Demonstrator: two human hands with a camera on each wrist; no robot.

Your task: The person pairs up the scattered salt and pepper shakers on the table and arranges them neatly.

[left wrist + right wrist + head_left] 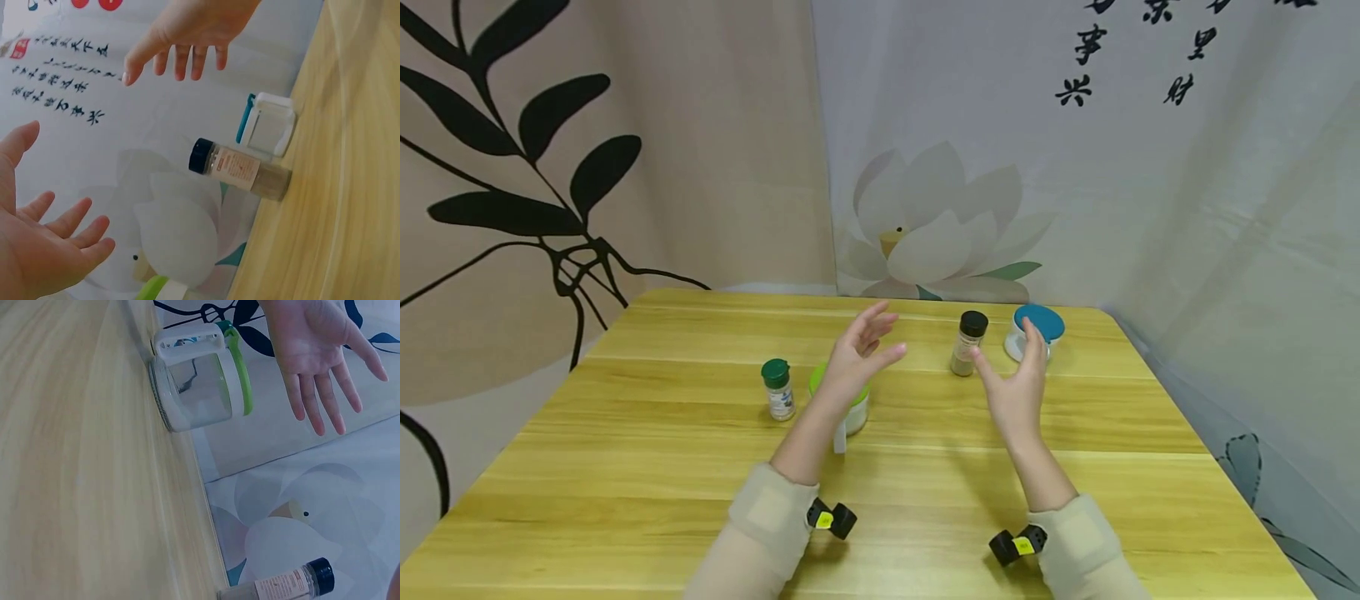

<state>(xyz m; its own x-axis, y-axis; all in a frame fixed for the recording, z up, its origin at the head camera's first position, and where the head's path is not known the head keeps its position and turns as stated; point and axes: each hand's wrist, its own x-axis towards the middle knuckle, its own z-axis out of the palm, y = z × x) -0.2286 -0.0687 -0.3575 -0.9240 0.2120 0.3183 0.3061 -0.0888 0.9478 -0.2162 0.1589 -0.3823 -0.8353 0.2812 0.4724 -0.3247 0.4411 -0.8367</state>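
Observation:
Both hands are raised over the table with nothing in them. My left hand [859,358] has its fingers spread and loosely bent, and its forearm partly covers a glass jar [203,387] with a lime-green lid and white handle. Left of that jar stands a small shaker bottle [780,398] with a dark green cap. My right hand [1018,396] holds thumb and fingers apart, overlapping the edges of a black-capped spice bottle [964,348] and a blue-lidded jar [1045,321] in the head view. The spice bottle has a pale label [236,169] and contains brownish powder.
The wooden table [625,483] ends at the back against a hanging cloth [760,167] printed with dark leaves and a white cloth [1112,208] with a lotus. Black wrist cameras sit on both sleeves.

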